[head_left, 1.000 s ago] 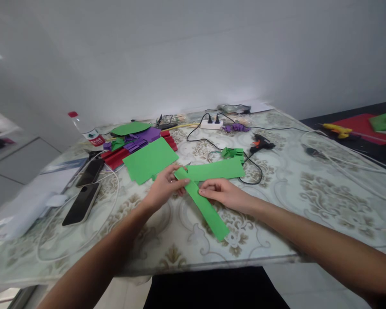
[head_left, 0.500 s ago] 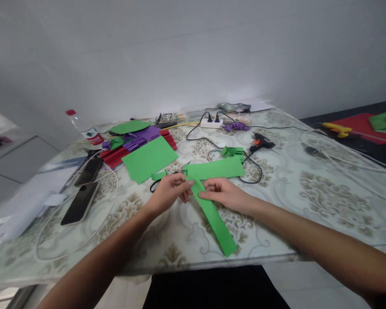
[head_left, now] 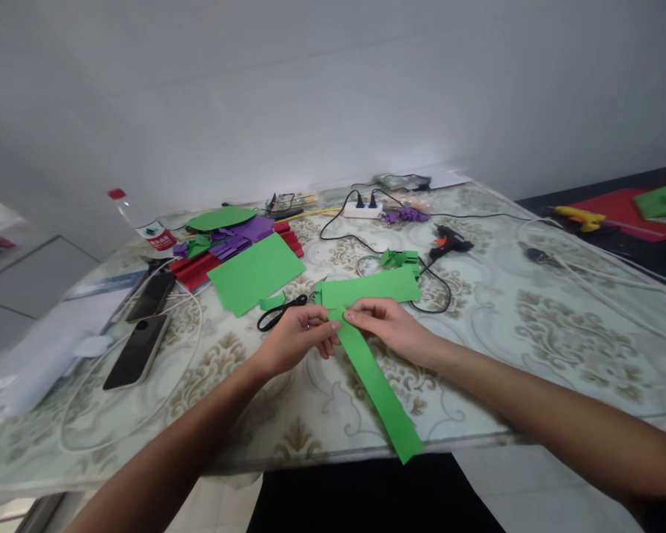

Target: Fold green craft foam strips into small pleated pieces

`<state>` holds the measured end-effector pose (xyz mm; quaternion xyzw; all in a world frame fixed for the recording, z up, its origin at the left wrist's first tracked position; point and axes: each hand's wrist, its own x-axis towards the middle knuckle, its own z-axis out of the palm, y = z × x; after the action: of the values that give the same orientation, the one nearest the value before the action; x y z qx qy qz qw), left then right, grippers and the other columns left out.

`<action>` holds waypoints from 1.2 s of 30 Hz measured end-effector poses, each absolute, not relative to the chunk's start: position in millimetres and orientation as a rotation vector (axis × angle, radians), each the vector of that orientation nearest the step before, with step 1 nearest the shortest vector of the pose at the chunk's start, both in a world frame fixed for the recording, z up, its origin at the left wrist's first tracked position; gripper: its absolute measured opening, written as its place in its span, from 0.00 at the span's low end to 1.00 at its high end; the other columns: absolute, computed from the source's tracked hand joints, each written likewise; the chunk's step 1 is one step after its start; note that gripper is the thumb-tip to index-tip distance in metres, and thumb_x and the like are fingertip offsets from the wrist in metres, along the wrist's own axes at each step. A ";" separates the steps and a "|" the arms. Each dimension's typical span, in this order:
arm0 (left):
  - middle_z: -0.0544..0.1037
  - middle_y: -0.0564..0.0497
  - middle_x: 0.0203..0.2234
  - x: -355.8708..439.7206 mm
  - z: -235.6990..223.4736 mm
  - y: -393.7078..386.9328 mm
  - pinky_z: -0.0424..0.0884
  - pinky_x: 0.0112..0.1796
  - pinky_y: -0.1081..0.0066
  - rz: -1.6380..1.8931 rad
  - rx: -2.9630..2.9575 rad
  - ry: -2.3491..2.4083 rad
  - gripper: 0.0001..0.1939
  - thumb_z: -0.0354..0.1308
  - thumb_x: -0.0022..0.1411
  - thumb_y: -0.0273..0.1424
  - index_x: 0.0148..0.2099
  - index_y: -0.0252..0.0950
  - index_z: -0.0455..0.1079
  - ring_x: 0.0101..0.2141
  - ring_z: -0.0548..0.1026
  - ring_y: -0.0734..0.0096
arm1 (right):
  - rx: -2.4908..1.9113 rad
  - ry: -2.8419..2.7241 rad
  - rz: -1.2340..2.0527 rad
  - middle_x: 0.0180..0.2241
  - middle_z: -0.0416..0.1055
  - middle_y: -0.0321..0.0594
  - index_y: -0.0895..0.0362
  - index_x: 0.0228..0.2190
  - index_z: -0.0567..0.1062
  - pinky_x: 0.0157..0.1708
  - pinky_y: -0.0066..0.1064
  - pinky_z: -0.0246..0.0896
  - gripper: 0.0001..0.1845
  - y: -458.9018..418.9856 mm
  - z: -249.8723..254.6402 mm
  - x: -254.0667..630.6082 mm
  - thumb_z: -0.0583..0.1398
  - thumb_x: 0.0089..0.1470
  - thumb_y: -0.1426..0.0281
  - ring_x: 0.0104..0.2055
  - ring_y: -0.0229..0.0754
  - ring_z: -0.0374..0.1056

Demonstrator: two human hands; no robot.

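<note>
A long green paper strip slants toward the table's front edge, its upper end pinched between both hands. My left hand is closed on the strip's left side, thumb on top. My right hand grips the same end from the right with thumb and fingers. Just beyond the hands lies a wider green paper strip. Black-handled scissors rest beside my left hand, their blades partly covered by green paper. A small green scrap lies near their handles.
Left of the hands are a green sheet, purple paper, red paper, a phone and a bottle. Behind stand a power strip and a black glue gun with trailing cords. A yellow glue gun lies far right.
The held strip has slid toward me and to the right, its lower end now at the table edge. My left hand has shifted slightly right, uncovering the scissors' handles.
</note>
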<state>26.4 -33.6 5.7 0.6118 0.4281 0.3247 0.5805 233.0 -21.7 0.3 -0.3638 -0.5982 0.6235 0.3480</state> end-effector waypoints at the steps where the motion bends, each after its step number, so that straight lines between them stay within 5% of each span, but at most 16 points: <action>1: 0.78 0.49 0.23 26.3 5.5 -33.9 0.74 0.25 0.74 0.753 1.429 0.992 0.18 0.65 0.59 0.42 0.32 0.31 0.72 0.21 0.76 0.74 | -0.947 -1.554 1.614 0.24 0.66 0.33 0.59 0.28 0.76 0.27 0.28 0.52 0.25 -21.8 0.6 232.9 0.65 0.50 0.48 0.26 0.35 0.58; 12: 0.78 0.49 0.22 31.5 5.3 -38.9 0.72 0.24 0.75 0.733 1.473 0.999 0.16 0.65 0.59 0.41 0.31 0.31 0.71 0.20 0.75 0.75 | -0.983 -1.487 1.720 0.20 0.62 0.30 0.59 0.25 0.73 0.23 0.27 0.46 0.22 -24.7 1.6 232.2 0.68 0.46 0.52 0.23 0.33 0.55; 19: 0.79 0.52 0.29 26.7 4.2 -37.9 0.76 0.31 0.73 0.973 1.603 0.966 0.18 0.69 0.58 0.34 0.49 0.35 0.71 0.28 0.78 0.72 | -0.980 -1.285 1.854 0.20 0.62 0.30 0.59 0.25 0.73 0.21 0.26 0.46 0.20 -24.2 1.7 232.2 0.70 0.44 0.56 0.21 0.32 0.56; 36: 0.83 0.49 0.29 24.9 -2.4 -37.1 0.77 0.31 0.78 1.160 1.977 0.982 0.14 0.70 0.57 0.32 0.45 0.34 0.79 0.29 0.80 0.73 | -0.957 -1.311 1.893 0.20 0.64 0.30 0.59 0.28 0.75 0.20 0.26 0.44 0.21 -25.6 5.1 234.3 0.72 0.43 0.55 0.21 0.31 0.56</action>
<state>24.9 -37.1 -2.4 0.7514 0.3735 0.4411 0.3184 234.3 -25.6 5.1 -0.3638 -0.4983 0.7197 0.3183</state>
